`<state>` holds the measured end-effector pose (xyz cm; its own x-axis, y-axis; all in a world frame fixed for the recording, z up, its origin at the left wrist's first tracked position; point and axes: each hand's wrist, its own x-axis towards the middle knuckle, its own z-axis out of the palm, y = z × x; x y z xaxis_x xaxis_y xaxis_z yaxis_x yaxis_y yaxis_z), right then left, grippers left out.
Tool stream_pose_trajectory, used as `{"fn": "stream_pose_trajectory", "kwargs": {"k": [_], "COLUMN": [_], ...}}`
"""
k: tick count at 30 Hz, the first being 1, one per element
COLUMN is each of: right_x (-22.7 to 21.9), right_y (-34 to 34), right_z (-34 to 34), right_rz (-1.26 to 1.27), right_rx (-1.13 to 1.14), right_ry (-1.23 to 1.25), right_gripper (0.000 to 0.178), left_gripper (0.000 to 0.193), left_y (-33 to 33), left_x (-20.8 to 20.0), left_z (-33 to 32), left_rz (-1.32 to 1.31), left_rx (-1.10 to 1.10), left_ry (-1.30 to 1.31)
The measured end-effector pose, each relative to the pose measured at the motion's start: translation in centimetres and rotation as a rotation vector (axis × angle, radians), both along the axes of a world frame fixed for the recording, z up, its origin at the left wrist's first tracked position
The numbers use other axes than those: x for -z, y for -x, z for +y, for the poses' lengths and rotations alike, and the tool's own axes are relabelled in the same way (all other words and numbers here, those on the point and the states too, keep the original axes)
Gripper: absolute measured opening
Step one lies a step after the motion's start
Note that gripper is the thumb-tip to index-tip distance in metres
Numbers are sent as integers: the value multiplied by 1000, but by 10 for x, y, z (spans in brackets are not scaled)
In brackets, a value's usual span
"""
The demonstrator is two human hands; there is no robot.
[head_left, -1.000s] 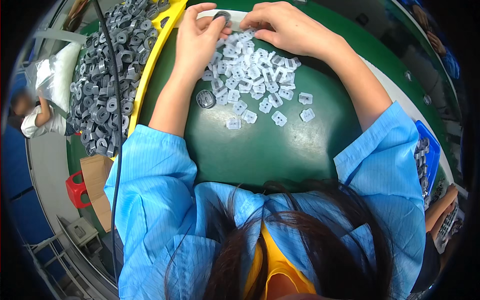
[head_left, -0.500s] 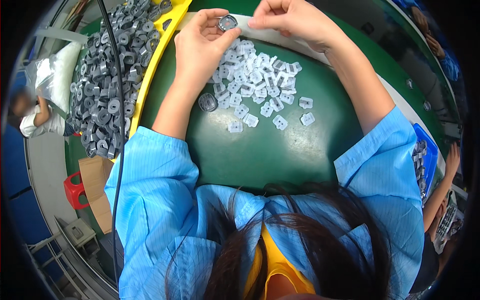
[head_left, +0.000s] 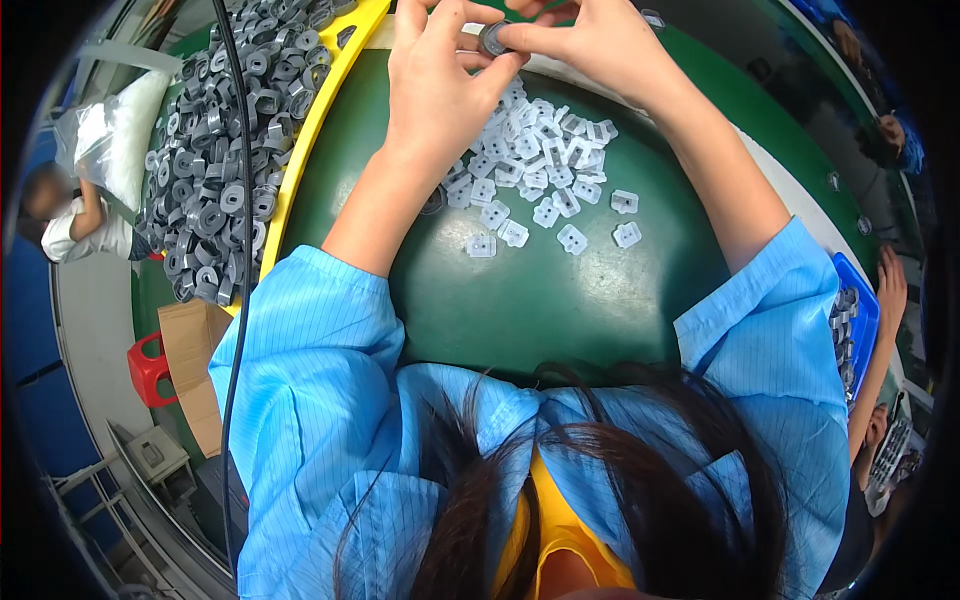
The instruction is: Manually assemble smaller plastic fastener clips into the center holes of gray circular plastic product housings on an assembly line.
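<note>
At the far side of the table my hands meet around a small dark grey rounded plastic part (head_left: 491, 39). My left hand (head_left: 437, 85) grips it between thumb and fingers. My right hand (head_left: 605, 50) presses thumb and fingers against its right side, and its fingertips partly run off the upper edge. Below the hands lies a loose heap of translucent white plastic pieces (head_left: 540, 145), with several scattered nearer to me. Another dark grey part (head_left: 434, 201) rests beside my left forearm, which partly hides it.
A yellow-rimmed tray (head_left: 309, 125) heaped with grey plastic parts (head_left: 215, 170) stands at the left on the green table (head_left: 540, 310). A black cable (head_left: 243, 200) hangs before it. At the right is a blue bin (head_left: 868, 318) of parts, with a co-worker's arm (head_left: 882, 340) beside it.
My right hand has moved left onto the grey part, which my left hand has brought right and slightly away from me. The part was face-up before and is now tilted.
</note>
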<state>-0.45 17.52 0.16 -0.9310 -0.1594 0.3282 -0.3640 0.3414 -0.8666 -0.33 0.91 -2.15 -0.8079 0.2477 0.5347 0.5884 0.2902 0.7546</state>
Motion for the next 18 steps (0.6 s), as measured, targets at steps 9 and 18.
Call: {"fn": "stream_pose_trajectory", "kwargs": {"k": [9, 18], "right_x": [-4, -20], "right_y": [10, 2], "right_z": [18, 11], "right_rz": [-657, -368], "right_rx": [-334, -329], "right_ry": [418, 333], "right_gripper": [11, 12], "left_gripper": [40, 41], "left_y": [-4, 3], "left_x": [-15, -1], "left_z": [-8, -7], "left_rz": [-116, 58], "left_rx": [191, 279], "left_ry": [65, -175]}}
